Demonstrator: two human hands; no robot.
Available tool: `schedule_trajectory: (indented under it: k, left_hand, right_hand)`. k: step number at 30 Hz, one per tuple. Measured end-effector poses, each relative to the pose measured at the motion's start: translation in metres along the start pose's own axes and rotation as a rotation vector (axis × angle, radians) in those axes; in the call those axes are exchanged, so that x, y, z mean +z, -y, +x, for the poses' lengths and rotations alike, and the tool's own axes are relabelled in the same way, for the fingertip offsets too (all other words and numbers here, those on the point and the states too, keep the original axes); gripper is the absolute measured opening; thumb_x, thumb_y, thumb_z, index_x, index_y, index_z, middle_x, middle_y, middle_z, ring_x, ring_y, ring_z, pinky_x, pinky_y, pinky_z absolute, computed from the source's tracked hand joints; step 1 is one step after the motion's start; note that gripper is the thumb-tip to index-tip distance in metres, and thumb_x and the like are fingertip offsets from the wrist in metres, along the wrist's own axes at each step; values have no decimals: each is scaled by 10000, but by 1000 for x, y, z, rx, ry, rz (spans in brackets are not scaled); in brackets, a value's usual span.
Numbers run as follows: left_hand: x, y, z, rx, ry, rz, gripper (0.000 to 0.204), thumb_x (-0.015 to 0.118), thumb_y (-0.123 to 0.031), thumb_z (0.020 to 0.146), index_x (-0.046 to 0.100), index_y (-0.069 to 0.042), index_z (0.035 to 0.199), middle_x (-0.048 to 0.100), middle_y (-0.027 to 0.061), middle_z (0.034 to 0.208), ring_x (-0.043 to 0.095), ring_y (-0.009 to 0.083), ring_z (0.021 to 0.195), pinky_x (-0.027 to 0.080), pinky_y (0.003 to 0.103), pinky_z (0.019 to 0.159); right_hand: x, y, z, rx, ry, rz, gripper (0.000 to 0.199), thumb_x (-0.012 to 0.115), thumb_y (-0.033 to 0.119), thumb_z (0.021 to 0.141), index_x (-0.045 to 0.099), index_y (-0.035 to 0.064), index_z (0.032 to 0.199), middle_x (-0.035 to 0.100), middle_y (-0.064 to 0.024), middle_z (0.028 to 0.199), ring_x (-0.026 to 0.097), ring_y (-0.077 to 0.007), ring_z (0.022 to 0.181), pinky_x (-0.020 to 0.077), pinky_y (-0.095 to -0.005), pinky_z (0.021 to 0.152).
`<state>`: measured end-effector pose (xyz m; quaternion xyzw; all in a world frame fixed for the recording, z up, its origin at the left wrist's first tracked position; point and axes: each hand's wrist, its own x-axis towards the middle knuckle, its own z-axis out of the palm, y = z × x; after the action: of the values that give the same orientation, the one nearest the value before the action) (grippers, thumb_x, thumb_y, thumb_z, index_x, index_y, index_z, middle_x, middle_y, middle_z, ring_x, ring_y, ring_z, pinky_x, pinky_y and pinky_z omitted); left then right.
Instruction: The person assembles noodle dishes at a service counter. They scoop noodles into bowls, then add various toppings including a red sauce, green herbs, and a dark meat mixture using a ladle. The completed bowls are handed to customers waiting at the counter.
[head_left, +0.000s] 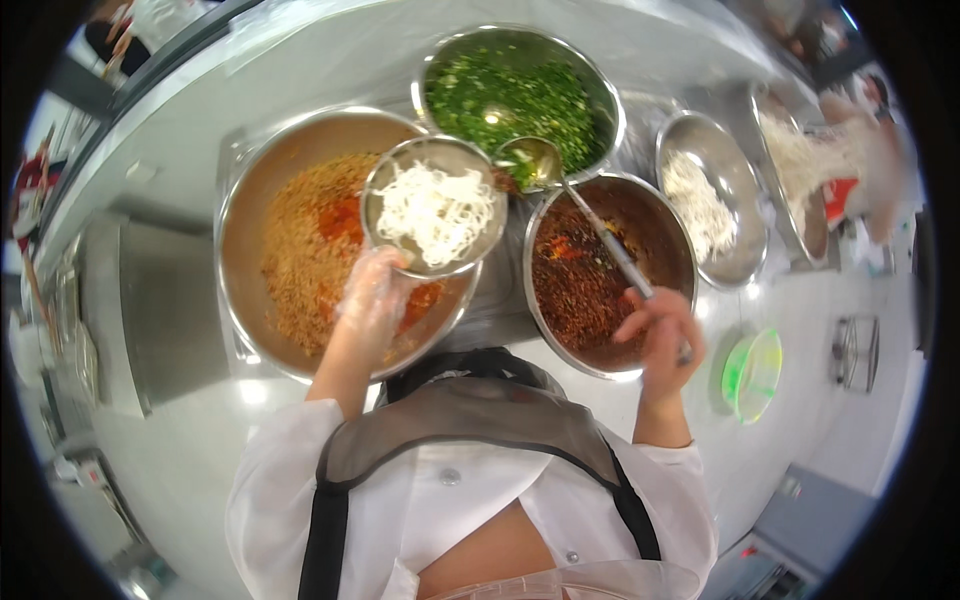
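My left hand point(376, 295), in a clear plastic glove, grips the near rim of a small metal bowl point(372, 205) of white noodles point(435, 212). That bowl is held over a large metal bowl point(233, 270) of tan crumbly food with red powder on it. My right hand point(662, 338) is closed on the handle of a metal ladle point(535, 165). The ladle's head is above the near edge of a bowl of chopped green herbs point(510, 95) and has some green bits in it. Under its handle stands a metal bowl of dark red, oily chili mix point(580, 285).
To the right stand a metal bowl point(740, 190) with white noodles and another vessel with pale noodles point(795, 165), where a blurred hand of another person shows. A green plastic basket point(753, 375) sits farther right. A steel cabinet point(170, 310) is at the left.
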<state>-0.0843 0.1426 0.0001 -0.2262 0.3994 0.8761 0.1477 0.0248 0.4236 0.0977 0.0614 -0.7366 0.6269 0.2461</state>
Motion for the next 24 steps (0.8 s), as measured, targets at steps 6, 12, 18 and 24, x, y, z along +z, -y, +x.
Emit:
schedule_trajectory:
  k: [6, 12, 18, 24]
  left_hand:
    - [-22, -2, -20, 87, -39, -55, 603, 395, 67, 711, 304, -60, 1294, 486, 162, 1170, 559, 290, 997, 539, 451, 780]
    - [-73, -17, -41, 217, -159, -157, 684, 370, 100, 676, 269, -83, 1328, 479, 165, 1187, 548, 313, 1022, 536, 487, 766]
    - [-129, -53, -78, 445, -252, -135, 672, 399, 61, 638, 239, 69, 1291, 418, 260, 1242, 493, 411, 1093, 496, 575, 822]
    - [-180, -63, -116, 554, -385, -183, 617, 364, 55, 673, 209, 146, 1264, 422, 299, 1219, 518, 444, 1039, 501, 561, 830]
  right_hand:
    - [63, -37, 11, -669, 614, -510, 340, 623, -75, 645, 607, 5, 975, 566, -212, 1062, 542, -273, 723, 455, -321, 639]
    - [104, -22, 45, -470, 515, -185, 270, 492, -136, 738, 607, 9, 934, 612, -199, 970, 571, -231, 774, 457, -318, 676]
    - [162, -92, 61, 435, 349, 190, 210, 430, 114, 926, 568, -40, 963, 633, -121, 766, 633, -169, 753, 460, -288, 781]
    - [207, -156, 14, -13, 724, -274, 147, 505, 67, 869, 584, -27, 950, 606, -163, 838, 640, -212, 681, 488, -310, 645]
